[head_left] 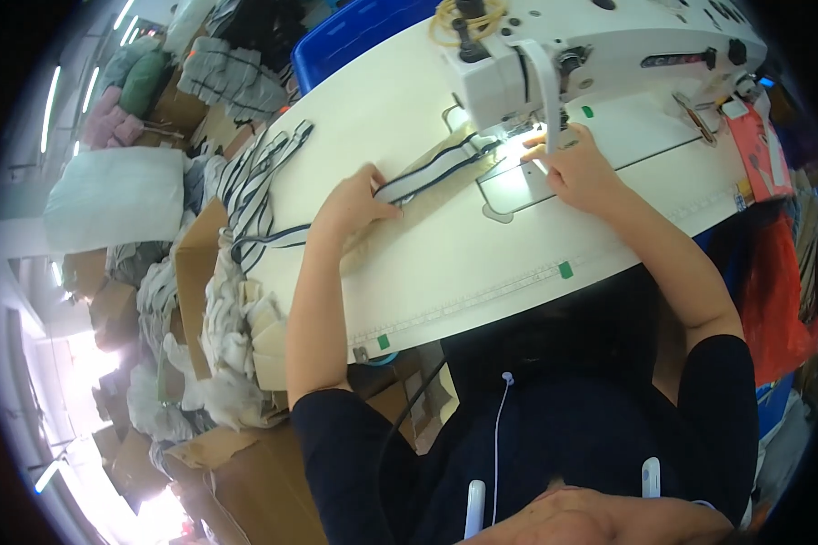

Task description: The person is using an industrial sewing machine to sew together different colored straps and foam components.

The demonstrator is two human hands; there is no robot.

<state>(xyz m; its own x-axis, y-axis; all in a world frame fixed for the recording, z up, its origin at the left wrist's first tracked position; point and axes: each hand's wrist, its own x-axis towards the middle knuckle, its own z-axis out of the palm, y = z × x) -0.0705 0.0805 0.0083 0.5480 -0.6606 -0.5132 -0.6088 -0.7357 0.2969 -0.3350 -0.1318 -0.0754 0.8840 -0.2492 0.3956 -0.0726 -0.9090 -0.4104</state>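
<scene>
My left hand (358, 195) pinches a white strap with dark navy edges (423, 176) lying along a cream fabric strip (407, 213) on the white sewing table (445, 282). The strap and fabric run diagonally up to the lit needle area of a white sewing machine (482, 82); the strap's other end trails left toward a bundle of similar striped straps (256, 193) at the table's left edge. My right hand (573, 168) is just right of the needle, fingers bent but apart at the machine's foot and plate; its fingertips are partly hidden by a white machine part.
A blue plastic tub (345, 41) stands behind the table. At left are open cardboard boxes (194, 283) and heaped fabric bundles (136, 82). A red pink packet (754, 154) lies at the table's right end, with red bags (774, 300) below. A black cable hangs under the front edge.
</scene>
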